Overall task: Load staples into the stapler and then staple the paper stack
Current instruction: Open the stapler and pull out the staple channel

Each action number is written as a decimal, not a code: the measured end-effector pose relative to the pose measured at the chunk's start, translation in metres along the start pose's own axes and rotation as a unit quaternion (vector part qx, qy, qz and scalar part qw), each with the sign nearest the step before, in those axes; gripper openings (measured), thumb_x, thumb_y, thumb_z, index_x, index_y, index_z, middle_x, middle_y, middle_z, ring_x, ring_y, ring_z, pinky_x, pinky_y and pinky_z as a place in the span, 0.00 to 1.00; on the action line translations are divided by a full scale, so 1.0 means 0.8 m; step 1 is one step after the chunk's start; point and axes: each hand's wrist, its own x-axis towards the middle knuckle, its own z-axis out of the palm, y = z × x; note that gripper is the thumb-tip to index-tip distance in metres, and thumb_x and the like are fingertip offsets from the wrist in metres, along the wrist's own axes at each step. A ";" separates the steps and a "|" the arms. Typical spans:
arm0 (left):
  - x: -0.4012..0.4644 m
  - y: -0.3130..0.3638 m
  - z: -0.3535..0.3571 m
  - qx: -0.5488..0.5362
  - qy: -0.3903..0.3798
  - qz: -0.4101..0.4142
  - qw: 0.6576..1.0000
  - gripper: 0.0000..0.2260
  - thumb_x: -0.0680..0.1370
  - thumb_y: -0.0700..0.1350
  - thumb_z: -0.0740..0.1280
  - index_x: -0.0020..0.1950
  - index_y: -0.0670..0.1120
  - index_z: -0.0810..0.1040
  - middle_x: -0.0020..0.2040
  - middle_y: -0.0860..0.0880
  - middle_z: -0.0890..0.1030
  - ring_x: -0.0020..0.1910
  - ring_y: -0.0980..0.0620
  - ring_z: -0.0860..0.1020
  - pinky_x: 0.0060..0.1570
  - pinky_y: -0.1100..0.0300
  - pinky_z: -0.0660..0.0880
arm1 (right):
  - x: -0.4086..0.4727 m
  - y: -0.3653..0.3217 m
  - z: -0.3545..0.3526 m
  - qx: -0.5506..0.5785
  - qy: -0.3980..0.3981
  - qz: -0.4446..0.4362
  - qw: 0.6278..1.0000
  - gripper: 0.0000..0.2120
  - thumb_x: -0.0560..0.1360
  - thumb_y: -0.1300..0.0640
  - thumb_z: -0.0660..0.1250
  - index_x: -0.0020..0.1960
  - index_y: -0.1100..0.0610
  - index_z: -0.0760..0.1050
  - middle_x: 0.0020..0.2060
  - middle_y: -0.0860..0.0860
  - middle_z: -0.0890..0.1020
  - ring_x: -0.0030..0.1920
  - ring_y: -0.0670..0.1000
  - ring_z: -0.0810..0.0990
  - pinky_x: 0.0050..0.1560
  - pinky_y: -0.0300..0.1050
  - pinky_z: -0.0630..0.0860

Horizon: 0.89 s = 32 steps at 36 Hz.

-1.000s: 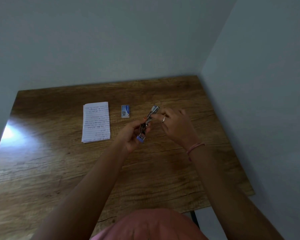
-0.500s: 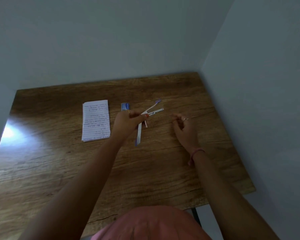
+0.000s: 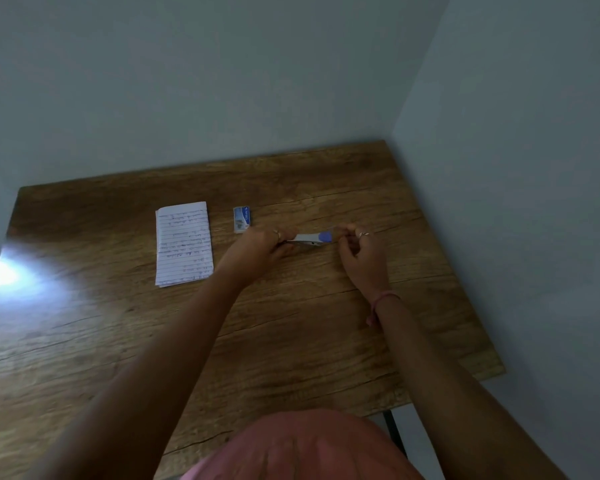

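The left hand grips one end of the stapler, its fingers curled round that end so the part under them is hidden. The right hand meets the other end: its fingers are bent and its fingertips close on the tip next to the blue patch, though the blur makes it hard to tell how firmly they pinch. A ring shows on one finger of each hand, and a pink band circles the right wrist.

The stapler is held between the two hands just above the wooden table, right of the table's middle. Its long axis runs nearly straight across the view, left to right, tilted only a little so that the right end sits slightly farther from the person. The white body with the blue patch faces up, and a thin metal part shows along its lower edge (whether that part is swung away from the body or merely lies along it cannot be made out).

Just beyond the left hand, near it but apart from it, lies a small blue and white staple box. Farther left, well clear of both hands, the paper stack of lined, handwritten sheets lies flat, its long side running away from the person.
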 end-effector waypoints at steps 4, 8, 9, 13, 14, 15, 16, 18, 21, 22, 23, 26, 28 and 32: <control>0.000 -0.001 -0.002 -0.019 0.027 -0.010 0.999 0.13 0.78 0.43 0.66 0.62 0.44 0.78 0.55 0.46 0.82 0.50 0.52 0.79 0.52 0.59 0.76 | 0.000 0.003 0.000 -0.002 0.002 0.001 1.000 0.09 0.77 0.60 0.64 0.57 0.57 0.77 0.47 0.46 0.78 0.47 0.43 0.77 0.47 0.30 0.73; 0.001 0.005 -0.003 -0.083 0.094 -0.096 0.987 0.14 0.77 0.45 0.69 0.62 0.46 0.79 0.43 0.58 0.80 0.35 0.66 0.76 0.36 0.76 0.71 | 0.001 0.005 0.001 0.001 0.013 0.004 1.000 0.09 0.77 0.61 0.65 0.57 0.59 0.78 0.46 0.46 0.78 0.46 0.43 0.78 0.46 0.27 0.71; 0.001 0.005 -0.003 -0.116 0.107 -0.120 0.980 0.14 0.76 0.45 0.69 0.62 0.46 0.79 0.41 0.61 0.78 0.33 0.68 0.76 0.34 0.78 0.71 | 0.001 0.006 0.001 0.004 0.013 0.005 1.000 0.09 0.77 0.61 0.65 0.56 0.59 0.78 0.46 0.46 0.78 0.46 0.44 0.78 0.46 0.28 0.71; 0.001 0.004 -0.004 -0.259 0.150 -0.204 0.932 0.10 0.76 0.46 0.70 0.57 0.49 0.81 0.39 0.53 0.83 0.36 0.62 0.81 0.36 0.72 0.75 | 0.000 0.007 0.002 0.009 0.007 0.012 1.000 0.09 0.77 0.60 0.65 0.56 0.57 0.78 0.46 0.46 0.79 0.46 0.43 0.78 0.46 0.27 0.71; 0.001 0.004 -0.004 -0.301 0.158 -0.227 0.913 0.09 0.76 0.46 0.70 0.55 0.50 0.82 0.40 0.51 0.84 0.39 0.57 0.82 0.41 0.66 0.78 | 0.000 0.007 0.002 0.011 0.006 0.011 1.000 0.09 0.76 0.60 0.65 0.56 0.57 0.78 0.45 0.46 0.79 0.46 0.43 0.78 0.46 0.27 0.71; 0.000 0.003 -0.005 -0.348 0.165 -0.250 0.888 0.07 0.76 0.45 0.71 0.52 0.51 0.83 0.40 0.50 0.85 0.40 0.53 0.83 0.44 0.61 0.79 | 0.000 0.007 0.002 0.012 0.006 0.010 1.000 0.09 0.76 0.60 0.65 0.55 0.57 0.78 0.45 0.46 0.79 0.45 0.43 0.78 0.46 0.27 0.71; -0.001 0.003 -0.006 -0.398 0.170 -0.274 0.859 0.05 0.76 0.44 0.71 0.50 0.51 0.83 0.39 0.49 0.85 0.39 0.51 0.83 0.45 0.57 0.79 | 0.000 0.007 0.002 0.011 0.005 0.008 1.000 0.09 0.76 0.60 0.65 0.55 0.57 0.78 0.45 0.46 0.79 0.45 0.42 0.78 0.45 0.27 0.72; -0.005 0.000 -0.010 -0.492 0.166 -0.313 0.795 0.04 0.76 0.42 0.70 0.49 0.47 0.84 0.37 0.48 0.84 0.36 0.53 0.82 0.44 0.57 0.79 | 0.000 0.006 0.001 0.006 0.003 0.005 1.000 0.09 0.76 0.60 0.65 0.55 0.57 0.78 0.45 0.45 0.79 0.45 0.39 0.77 0.45 0.26 0.72; -0.011 -0.002 -0.015 -0.615 0.136 -0.362 0.687 0.09 0.75 0.41 0.71 0.53 0.38 0.81 0.38 0.46 0.84 0.35 0.54 0.80 0.40 0.60 0.78 | 0.000 0.004 0.001 0.006 0.002 -0.001 1.000 0.08 0.76 0.60 0.65 0.55 0.56 0.78 0.44 0.41 0.78 0.44 0.35 0.76 0.45 0.24 0.71; -0.012 0.000 -0.016 -0.651 0.126 -0.372 0.649 0.10 0.75 0.41 0.71 0.54 0.37 0.80 0.39 0.45 0.84 0.35 0.54 0.80 0.39 0.61 0.78 | 0.000 0.004 0.001 0.006 0.001 -0.001 1.000 0.08 0.76 0.60 0.65 0.55 0.56 0.78 0.43 0.39 0.77 0.44 0.34 0.76 0.45 0.24 0.71; -0.014 0.002 -0.017 -0.684 0.116 -0.374 0.616 0.10 0.75 0.40 0.70 0.55 0.37 0.79 0.39 0.45 0.84 0.34 0.54 0.80 0.38 0.62 0.79 | 0.000 0.004 0.001 0.008 -0.005 0.002 1.000 0.08 0.76 0.60 0.66 0.55 0.56 0.78 0.43 0.39 0.77 0.44 0.33 0.76 0.44 0.24 0.71; -0.019 0.011 -0.011 -0.753 0.100 -0.364 0.539 0.08 0.77 0.39 0.68 0.55 0.39 0.77 0.39 0.45 0.82 0.32 0.54 0.80 0.33 0.65 0.79 | 0.001 0.000 -0.001 0.026 -0.044 0.034 0.998 0.10 0.76 0.57 0.67 0.57 0.53 0.77 0.44 0.44 0.79 0.45 0.36 0.77 0.44 0.27 0.73; -0.022 0.019 -0.004 -0.770 0.098 -0.364 0.514 0.06 0.78 0.39 0.66 0.53 0.39 0.77 0.39 0.45 0.81 0.32 0.54 0.79 0.33 0.65 0.78 | 0.001 -0.008 -0.002 0.058 -0.069 0.064 0.994 0.09 0.76 0.55 0.67 0.56 0.48 0.77 0.45 0.44 0.80 0.46 0.39 0.78 0.43 0.30 0.74; -0.024 0.038 0.012 -0.776 0.096 -0.396 0.481 0.07 0.78 0.39 0.65 0.50 0.36 0.79 0.41 0.43 0.83 0.35 0.53 0.82 0.35 0.64 0.80 | -0.008 -0.033 -0.001 0.147 -0.113 0.115 0.976 0.06 0.76 0.51 0.67 0.51 0.42 0.78 0.46 0.42 0.82 0.47 0.40 0.79 0.43 0.32 0.76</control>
